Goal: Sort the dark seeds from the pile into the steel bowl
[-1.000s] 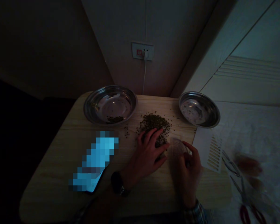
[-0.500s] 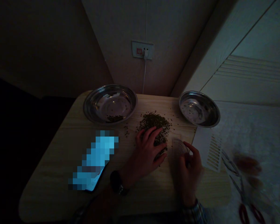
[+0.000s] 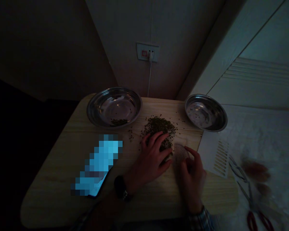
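A loose pile of small dark green beans or seeds [image 3: 159, 123] lies on the wooden table. Over its near side rests my left hand [image 3: 154, 152], fingers spread, with a dark watch on the wrist. My right hand [image 3: 192, 173] pinches a clear plastic protractor [image 3: 181, 153] between thumb and forefinger, just right of the pile. The protractor is dim and partly hidden by the fingers. Behind the pile to the left, a steel bowl [image 3: 114, 107] holds a small heap of the same beans. A smaller steel bowl [image 3: 205, 112] at the right has a few specks inside.
A lit phone [image 3: 97, 166] with a blurred screen lies on the table [image 3: 55, 179] at left. To the right are a white slotted plastic board [image 3: 210, 150], red-handled scissors [image 3: 252, 208] and a blurred reddish item [image 3: 255, 170]. A cable hangs from the wall socket [image 3: 148, 52].
My right hand has moved a little left with the protractor, closer to the pile and my left hand. My left hand has hardly moved.
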A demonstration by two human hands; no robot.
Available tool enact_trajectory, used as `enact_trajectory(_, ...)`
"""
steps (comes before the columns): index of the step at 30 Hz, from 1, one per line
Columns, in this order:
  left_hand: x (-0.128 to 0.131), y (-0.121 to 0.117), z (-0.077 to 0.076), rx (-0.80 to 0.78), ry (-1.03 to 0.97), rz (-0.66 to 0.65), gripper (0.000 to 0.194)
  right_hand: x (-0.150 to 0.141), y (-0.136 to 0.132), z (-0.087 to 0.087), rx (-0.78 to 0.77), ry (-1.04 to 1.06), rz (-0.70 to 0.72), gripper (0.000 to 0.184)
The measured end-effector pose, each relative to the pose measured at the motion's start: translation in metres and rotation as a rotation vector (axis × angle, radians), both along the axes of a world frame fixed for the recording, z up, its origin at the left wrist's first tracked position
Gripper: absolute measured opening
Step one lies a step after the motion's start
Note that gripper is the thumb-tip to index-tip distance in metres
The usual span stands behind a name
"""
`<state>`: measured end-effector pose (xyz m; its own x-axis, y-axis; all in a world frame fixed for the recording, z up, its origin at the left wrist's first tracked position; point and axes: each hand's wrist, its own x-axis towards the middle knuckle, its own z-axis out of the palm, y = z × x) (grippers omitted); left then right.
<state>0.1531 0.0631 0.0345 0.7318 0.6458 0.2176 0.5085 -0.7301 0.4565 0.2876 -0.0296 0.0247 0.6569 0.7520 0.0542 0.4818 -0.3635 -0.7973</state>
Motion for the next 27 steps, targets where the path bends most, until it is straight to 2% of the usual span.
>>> enact_trajectory(7, 0.001, 0.0, -0.001, 0.013, -0.009, 0.036, 0.026, 0.002, -0.007, -0.001, -0.005, 0.01, -0.013, 0.036)
enact_trajectory(15, 0.001, 0.001, -0.002, 0.025, 0.004, 0.069, 0.026, 0.004, -0.01, -0.006, -0.003, 0.015, 0.103, 0.036)
enact_trajectory(27, 0.001, 0.001, -0.002, 0.016, -0.027, 0.052, 0.026, 0.006, -0.009, -0.005, 0.006, 0.057, -0.021, 0.034)
